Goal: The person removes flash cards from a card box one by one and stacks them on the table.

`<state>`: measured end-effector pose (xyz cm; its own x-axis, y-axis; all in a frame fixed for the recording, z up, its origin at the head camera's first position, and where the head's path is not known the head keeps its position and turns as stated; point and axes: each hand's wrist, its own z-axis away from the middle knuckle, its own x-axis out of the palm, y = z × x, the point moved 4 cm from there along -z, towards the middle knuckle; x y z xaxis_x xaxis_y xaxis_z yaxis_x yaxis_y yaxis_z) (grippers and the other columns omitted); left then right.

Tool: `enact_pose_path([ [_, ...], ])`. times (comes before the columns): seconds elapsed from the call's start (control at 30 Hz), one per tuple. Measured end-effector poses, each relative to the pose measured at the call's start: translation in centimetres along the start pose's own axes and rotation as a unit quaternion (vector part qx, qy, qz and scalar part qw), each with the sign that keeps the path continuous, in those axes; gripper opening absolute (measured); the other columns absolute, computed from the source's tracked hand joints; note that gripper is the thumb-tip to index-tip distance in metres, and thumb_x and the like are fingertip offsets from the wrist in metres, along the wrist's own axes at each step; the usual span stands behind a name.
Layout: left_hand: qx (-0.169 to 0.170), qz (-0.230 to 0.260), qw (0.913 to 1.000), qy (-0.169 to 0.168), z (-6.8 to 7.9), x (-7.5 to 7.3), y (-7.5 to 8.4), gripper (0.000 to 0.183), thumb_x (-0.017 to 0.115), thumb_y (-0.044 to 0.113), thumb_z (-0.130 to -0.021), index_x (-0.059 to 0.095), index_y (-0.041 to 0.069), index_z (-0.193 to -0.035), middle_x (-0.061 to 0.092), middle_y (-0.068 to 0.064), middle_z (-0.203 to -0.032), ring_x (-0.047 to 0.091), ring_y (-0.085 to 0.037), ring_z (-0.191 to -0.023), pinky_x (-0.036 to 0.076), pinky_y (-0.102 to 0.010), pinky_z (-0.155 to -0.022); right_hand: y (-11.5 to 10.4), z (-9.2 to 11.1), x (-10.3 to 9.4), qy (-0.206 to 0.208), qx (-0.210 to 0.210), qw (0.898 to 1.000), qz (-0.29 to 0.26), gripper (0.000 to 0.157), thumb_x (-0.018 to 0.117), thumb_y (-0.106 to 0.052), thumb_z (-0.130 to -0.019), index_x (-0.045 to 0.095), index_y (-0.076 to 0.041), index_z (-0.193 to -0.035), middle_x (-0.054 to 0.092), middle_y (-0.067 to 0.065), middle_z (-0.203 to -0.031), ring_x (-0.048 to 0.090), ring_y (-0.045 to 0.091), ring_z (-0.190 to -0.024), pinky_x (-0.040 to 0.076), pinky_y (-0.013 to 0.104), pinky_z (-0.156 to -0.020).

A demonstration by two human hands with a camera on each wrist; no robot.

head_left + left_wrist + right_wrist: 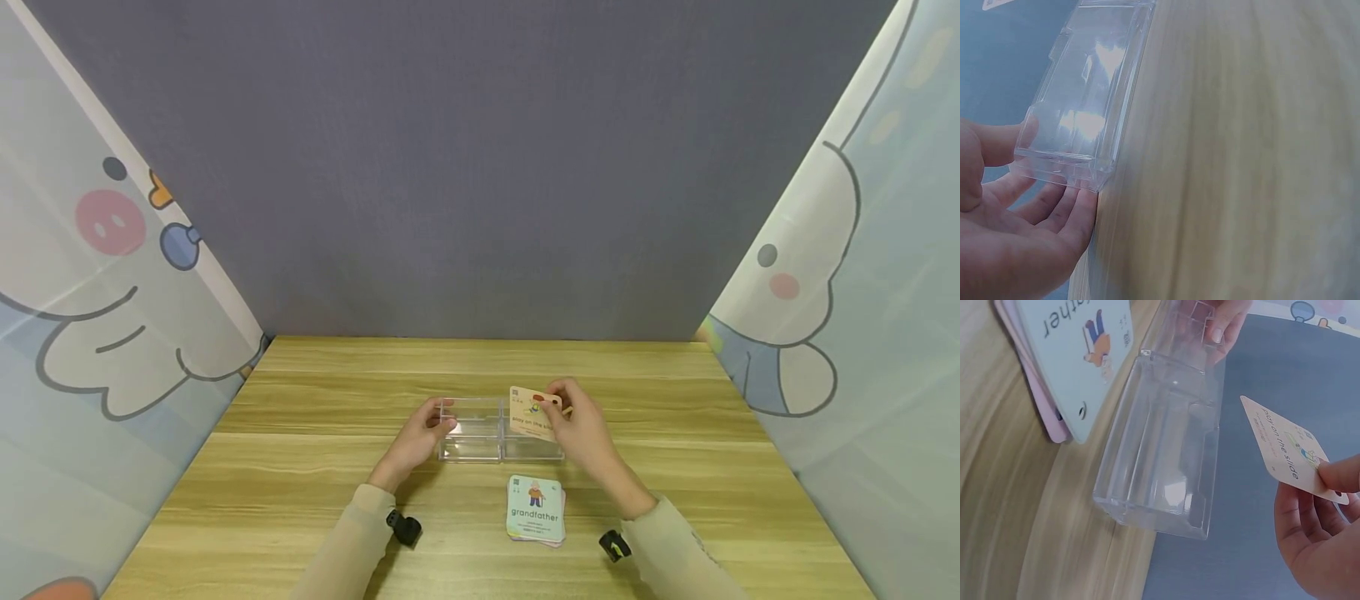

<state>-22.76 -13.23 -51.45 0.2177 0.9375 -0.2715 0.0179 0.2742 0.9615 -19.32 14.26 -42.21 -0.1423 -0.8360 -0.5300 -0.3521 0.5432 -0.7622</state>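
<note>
A clear plastic card holder point(471, 450) with several compartments stands on the wooden table. My left hand point(417, 443) grips its left end, the thumb point(1007, 140) on the upper edge and the fingers around the end wall. My right hand point(585, 429) pinches an orange card point(1280, 447) reading "play on the slide" between thumb and fingers. In the head view this card overlaps the holder's right half; the right wrist view shows it apart from the holder point(1166, 444). Nearer me lies a stack of cards point(536, 508), a pale green "grandfather" card on top.
The wooden table point(300, 500) runs back to a dark grey panel point(480, 167). Cartoon-printed curtains point(67, 350) stand along both sides. A black strap end hangs at each wrist, near the left point(405, 528) and right sleeves.
</note>
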Motion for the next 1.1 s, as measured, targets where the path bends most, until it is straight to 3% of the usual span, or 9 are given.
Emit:
enact_pose_path([
  [0.5,0.000,-0.010,0.9999,0.002,0.0,0.1,0.0,0.043,0.061,0.019,-0.103,0.053,0.009,-0.144,0.063,-0.010,-0.127,0.057,-0.031,-0.119,0.047,-0.053,-0.101,-0.4,0.5,-0.6,0.004,0.003,1.000,-0.014,0.016,0.072,-0.001,-0.093,0.062,-0.006,-0.104,0.063,0.001,-0.086,0.057,0.015,-0.077,0.050,0.023,-0.063],
  [1.1,-0.005,-0.017,0.9998,0.004,0.1,0.0,0.1,0.043,0.062,0.019,-0.103,0.053,0.010,-0.144,0.063,-0.010,-0.127,0.056,-0.032,-0.120,0.046,-0.054,-0.100,0.2,1.5,-0.9,-0.017,0.037,0.998,-0.040,0.016,0.072,0.000,-0.093,0.063,-0.006,-0.104,0.061,0.002,-0.087,0.055,0.016,-0.078,0.049,0.023,-0.063],
])
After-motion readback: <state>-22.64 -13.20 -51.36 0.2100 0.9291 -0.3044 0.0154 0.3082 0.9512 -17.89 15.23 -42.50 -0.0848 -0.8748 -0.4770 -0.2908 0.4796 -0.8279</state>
